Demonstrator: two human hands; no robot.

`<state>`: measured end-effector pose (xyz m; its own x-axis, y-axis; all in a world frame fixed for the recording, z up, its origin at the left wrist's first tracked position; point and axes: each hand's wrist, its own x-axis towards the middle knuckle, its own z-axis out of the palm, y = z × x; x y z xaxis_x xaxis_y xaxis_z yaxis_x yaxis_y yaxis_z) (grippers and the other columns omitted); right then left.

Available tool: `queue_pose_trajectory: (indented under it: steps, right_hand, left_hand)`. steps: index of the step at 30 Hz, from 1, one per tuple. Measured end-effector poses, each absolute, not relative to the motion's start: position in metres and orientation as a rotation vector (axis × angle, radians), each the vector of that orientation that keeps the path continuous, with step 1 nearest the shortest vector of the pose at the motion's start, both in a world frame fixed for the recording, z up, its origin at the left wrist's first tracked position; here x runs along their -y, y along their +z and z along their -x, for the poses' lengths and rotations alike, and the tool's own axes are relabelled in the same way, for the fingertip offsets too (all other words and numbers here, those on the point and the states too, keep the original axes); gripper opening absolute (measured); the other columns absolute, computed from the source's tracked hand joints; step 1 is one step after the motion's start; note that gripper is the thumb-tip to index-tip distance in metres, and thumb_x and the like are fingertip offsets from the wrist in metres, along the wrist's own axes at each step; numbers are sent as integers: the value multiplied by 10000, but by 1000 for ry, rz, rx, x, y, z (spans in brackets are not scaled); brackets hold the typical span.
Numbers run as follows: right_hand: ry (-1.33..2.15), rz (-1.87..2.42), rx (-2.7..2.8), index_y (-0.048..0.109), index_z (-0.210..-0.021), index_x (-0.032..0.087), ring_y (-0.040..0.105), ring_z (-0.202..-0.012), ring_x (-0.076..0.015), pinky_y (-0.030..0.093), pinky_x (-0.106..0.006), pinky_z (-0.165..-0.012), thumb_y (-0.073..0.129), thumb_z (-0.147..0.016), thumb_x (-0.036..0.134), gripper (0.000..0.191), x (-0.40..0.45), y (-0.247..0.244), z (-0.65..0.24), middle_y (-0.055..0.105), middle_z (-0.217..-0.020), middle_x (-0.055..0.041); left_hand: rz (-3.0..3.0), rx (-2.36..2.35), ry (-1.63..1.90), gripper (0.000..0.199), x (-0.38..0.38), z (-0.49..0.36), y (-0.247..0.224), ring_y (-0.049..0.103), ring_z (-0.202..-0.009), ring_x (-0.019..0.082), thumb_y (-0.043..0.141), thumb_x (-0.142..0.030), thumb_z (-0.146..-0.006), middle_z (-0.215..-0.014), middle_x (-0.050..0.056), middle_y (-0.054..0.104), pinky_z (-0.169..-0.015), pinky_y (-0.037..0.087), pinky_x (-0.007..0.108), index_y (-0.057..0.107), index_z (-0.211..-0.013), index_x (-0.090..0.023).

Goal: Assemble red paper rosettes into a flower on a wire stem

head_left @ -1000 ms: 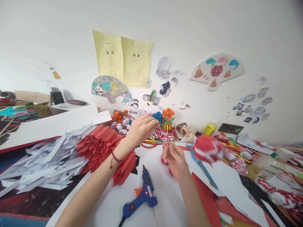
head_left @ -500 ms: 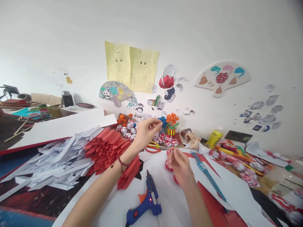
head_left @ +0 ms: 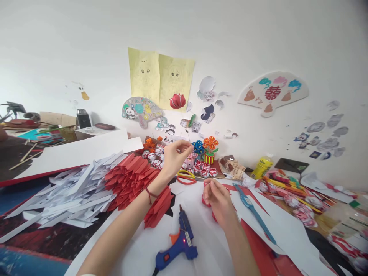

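Note:
My left hand is raised over the table, thumb and forefinger pinched on what looks like a very thin stem. Above it, in front of the yellow drawings, stands a red paper flower with white edges; most of the stem is too fine to see. My right hand is closed lower down, over the white paper, and whatever its fingers grip is hidden. Red paper flowers show partly behind it. Between my forearms lies a blue glue gun with an orange trigger and a lit red light.
Piles of white paper strips and folded red paper pieces lie on the left. Scissors and finished paper flowers are at the back. A blue cutter-like tool and a yellow bottle are on the right.
The paper flower has swung left, from beside the drawings to in front of them, and shows a different side. My left hand has shifted slightly left; my right hand stays nearly still.

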<state>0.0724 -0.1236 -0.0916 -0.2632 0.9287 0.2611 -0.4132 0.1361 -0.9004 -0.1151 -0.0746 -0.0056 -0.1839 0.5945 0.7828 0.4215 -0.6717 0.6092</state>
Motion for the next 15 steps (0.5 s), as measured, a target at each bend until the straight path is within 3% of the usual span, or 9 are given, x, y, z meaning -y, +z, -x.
queue_pose_trajectory:
  steps: [8,15]
  right_hand:
    - [1450,595,1245,660,-982,186,457,-534,-100,318,-236,-527,597,-933,420,247,125,-91,-72,551,-611,11]
    - [1449,620,1287,650,-966,185,455,-532,-104,300,-248,-527,590,-934,436,260,127,-89,-72,551,-612,12]
  left_hand:
    - [-2120,-1479,1992,56,76,119,-7,560,-589,114,655,-215,-837,-704,-17,699,-657,410,256,699,-805,-201]
    - [-2214,-1494,1959,91,74,113,-12,570,-599,118,660,-245,-862,-700,-12,688,-640,396,250,682,-792,-190]
